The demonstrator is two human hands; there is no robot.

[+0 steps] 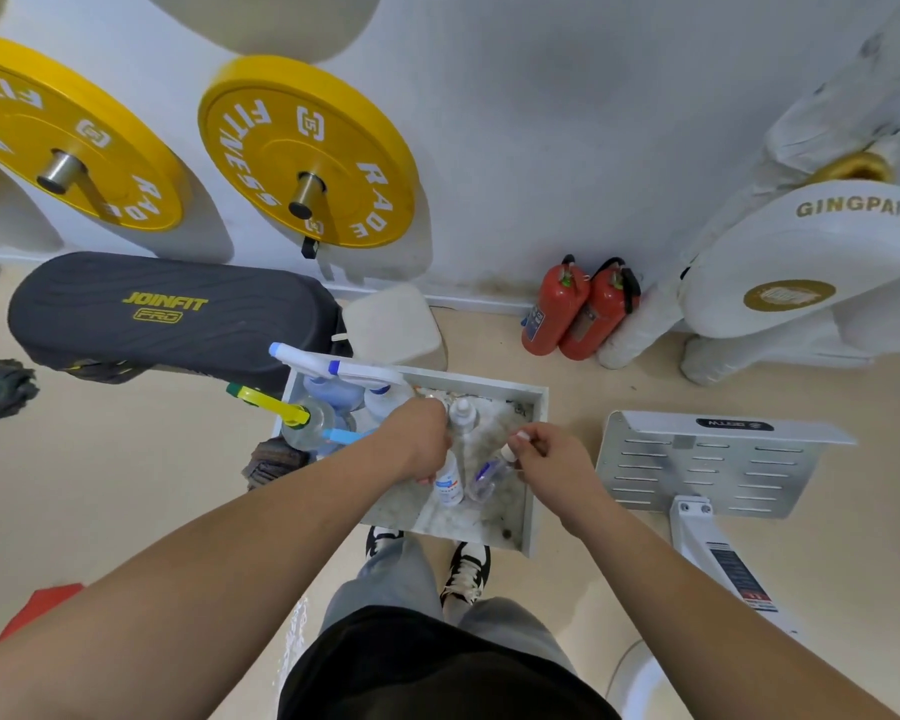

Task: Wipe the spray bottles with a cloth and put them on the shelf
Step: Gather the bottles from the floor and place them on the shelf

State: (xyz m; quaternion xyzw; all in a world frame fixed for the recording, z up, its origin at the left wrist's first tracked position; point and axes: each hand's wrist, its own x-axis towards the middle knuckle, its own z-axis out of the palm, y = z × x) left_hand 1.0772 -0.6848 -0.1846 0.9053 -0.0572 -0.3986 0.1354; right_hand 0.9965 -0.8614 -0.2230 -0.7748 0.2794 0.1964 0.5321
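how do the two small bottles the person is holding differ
The white bottle in the left hand is opaque with a blue and red label. The clear bottle in the right hand is see-through with a blue-purple patch. The left hand wraps the white bottle's upper part, while the right hand pinches the clear bottle by its white cap. Both are small and held over the grimy tray.

Gym wall fixtures
Two yellow round rubber weight plates (307, 148) hang on wall pegs; two red cylindrical fire extinguishers (554, 309) stand side by side at the wall base.
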